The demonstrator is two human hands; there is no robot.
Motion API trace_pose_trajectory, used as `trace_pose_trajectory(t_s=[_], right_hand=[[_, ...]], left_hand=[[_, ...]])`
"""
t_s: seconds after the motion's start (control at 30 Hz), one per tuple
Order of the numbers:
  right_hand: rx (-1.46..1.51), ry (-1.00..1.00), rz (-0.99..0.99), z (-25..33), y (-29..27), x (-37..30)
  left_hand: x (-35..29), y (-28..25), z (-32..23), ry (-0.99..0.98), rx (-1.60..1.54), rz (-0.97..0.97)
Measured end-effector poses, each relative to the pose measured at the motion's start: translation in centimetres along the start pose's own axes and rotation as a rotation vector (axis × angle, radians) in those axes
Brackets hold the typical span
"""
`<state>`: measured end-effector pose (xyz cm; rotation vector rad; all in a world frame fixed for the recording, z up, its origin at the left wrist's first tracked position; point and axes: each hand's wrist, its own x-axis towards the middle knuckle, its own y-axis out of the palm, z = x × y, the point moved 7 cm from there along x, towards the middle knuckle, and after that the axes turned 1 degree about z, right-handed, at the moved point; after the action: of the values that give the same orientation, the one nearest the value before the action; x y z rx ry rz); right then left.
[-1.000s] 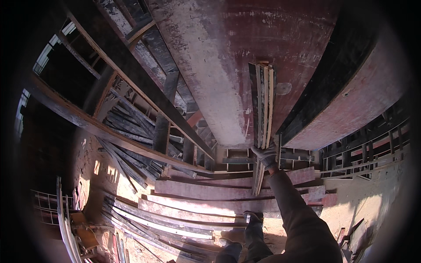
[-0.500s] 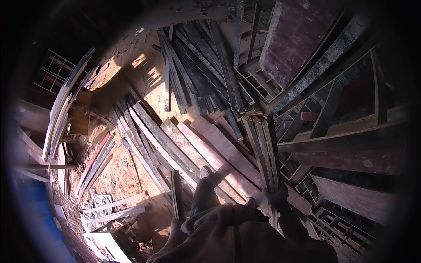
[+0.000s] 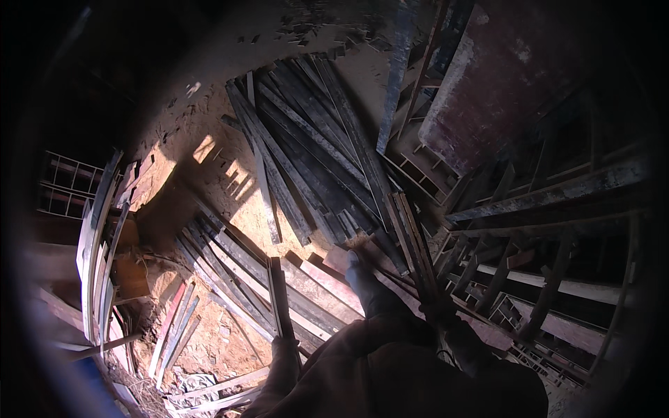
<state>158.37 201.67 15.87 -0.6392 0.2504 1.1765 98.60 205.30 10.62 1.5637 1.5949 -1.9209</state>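
From my far-off seat, I see the left grip [image 3: 284, 346] closed around a narrow, dark brown wooden board [image 3: 277, 296] that stands up from it, low and just left of the middle of the frame. The right grip [image 3: 436, 312], right of the middle, is in deep shade, but it looks closed around a bundle of long, thin brown wooden boards [image 3: 412, 240]. The bundle points up and left. I can't tell if its far end touches the boards behind it.

So wood is held in both grips, and neither lot is put down. Lots more is loose: a big heap of long, black-grey wooden boards [image 3: 317, 150] lies at the upper middle, and a messy row of pale and dark wooden strips [image 3: 226, 261] lies left of the middle.

Some wide, pinkish-red flat boards [image 3: 317, 279] lie near a shoe [image 3: 352, 259] in the middle. I think they could trip the feet. On the right, dark wooden frames [image 3: 550, 296] crowd close to the bundle, so it might bump them. A large, dark red worn panel [image 3: 498, 83] fills the upper right. Pale, curved-looking boards [image 3: 89, 251] lean at the left edge.
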Motion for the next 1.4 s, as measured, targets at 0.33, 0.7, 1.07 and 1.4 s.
trace_pose_trajectory(t_s=[0.33,0.7,1.07,1.4], right_hand=[[-0.291,0.005,-0.192,32.6,4.3,42.3],[-0.03,-0.171,-0.388,71.6,2.1,88.1],[-0.073,0.135,-0.478,94.1,-9.3,137.2],[0.095,-0.133,-0.623,127.7,-26.6,187.4]], left_hand=[[8.8,-11.3,-42.9,0.163,0.263,0.088],[34.5,-28.7,-106.0,0.32,0.313,0.149],[57.0,-38.4,-177.8,0.577,-0.17,-0.06],[54.4,-35.6,-224.1,0.359,0.184,0.156]])
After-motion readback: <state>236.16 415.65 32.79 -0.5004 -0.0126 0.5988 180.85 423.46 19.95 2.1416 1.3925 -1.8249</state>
